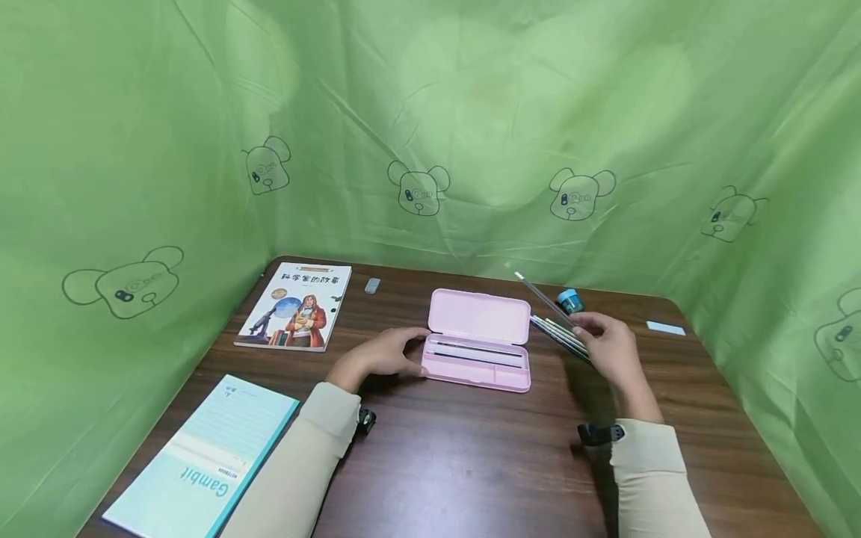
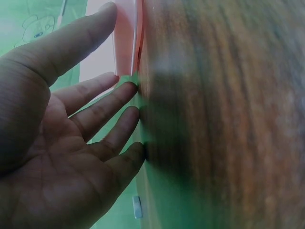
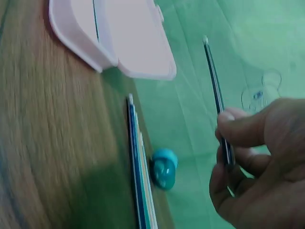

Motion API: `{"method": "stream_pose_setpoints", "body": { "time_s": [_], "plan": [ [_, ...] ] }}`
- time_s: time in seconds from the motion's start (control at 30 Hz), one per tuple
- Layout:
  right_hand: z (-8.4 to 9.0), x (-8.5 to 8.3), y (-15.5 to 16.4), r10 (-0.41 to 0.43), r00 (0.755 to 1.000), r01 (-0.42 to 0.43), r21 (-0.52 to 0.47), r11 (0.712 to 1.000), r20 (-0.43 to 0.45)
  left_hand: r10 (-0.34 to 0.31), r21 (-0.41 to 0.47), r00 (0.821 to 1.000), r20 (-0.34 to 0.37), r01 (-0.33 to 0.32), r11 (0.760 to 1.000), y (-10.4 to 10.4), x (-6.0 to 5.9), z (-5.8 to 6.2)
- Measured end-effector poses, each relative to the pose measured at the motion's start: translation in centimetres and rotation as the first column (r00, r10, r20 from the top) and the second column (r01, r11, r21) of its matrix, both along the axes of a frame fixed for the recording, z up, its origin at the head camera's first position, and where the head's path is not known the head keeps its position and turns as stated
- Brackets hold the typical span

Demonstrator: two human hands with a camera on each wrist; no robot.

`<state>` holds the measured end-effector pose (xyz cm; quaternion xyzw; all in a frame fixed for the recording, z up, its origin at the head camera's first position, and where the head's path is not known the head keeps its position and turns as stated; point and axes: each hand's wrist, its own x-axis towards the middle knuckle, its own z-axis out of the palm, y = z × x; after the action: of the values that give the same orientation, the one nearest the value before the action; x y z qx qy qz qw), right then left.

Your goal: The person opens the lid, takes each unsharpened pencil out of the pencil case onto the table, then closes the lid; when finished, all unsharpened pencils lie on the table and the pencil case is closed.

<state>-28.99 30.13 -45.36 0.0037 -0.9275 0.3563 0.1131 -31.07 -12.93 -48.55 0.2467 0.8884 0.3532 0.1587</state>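
An open pink pencil case (image 1: 477, 379) lies at the middle of the table, its lid (image 1: 480, 316) tipped back. Two pencils (image 1: 476, 355) lie inside its long compartment. At the left end of the case my left hand (image 1: 385, 351) rests with fingers spread; its thumb (image 2: 90, 31) and index fingertip are right at the case's edge. My right hand (image 1: 610, 351) pinches a dark pencil (image 3: 215, 81) between thumb and fingers, white-tipped end pointing up and away. Below that hand a bundle of several pencils (image 1: 560, 338) lies on the wood, to the right of the case.
A blue pencil sharpener (image 1: 569, 300) sits behind the bundle. Farther right lies a small pale blue-white strip (image 1: 666, 328). At the left are a picture-covered book (image 1: 296, 306), a grey eraser (image 1: 372, 285) and a light blue notebook (image 1: 202, 456). Green curtain (image 1: 498, 112) surrounds the table (image 1: 464, 478).
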Motion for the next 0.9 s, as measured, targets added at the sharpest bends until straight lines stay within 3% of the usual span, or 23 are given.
{"method": "stream_pose_setpoints", "body": {
  "time_s": [0.13, 0.4, 0.9],
  "plan": [
    [-1.2, -0.3, 1.4, -0.057, 0.998, 0.055, 0.044, 0.998, 0.038, 0.006, -0.002, 1.0, 0.002, -0.006, 1.0, -0.1, -0.1, -0.3],
    [-3.5, -1.1, 1.9, -0.019, 0.994, 0.005, 0.135, 0.991, 0.106, 0.01, 0.003, 1.0, 0.004, -0.01, 1.0, -0.2, 0.0, -0.2],
    [-3.8, -0.9, 1.5, -0.009, 0.98, -0.022, 0.154, 0.988, 0.197, 0.009, 0.007, 1.0, 0.009, -0.009, 1.0, 0.1, 0.0, 0.1]
  ]
}}
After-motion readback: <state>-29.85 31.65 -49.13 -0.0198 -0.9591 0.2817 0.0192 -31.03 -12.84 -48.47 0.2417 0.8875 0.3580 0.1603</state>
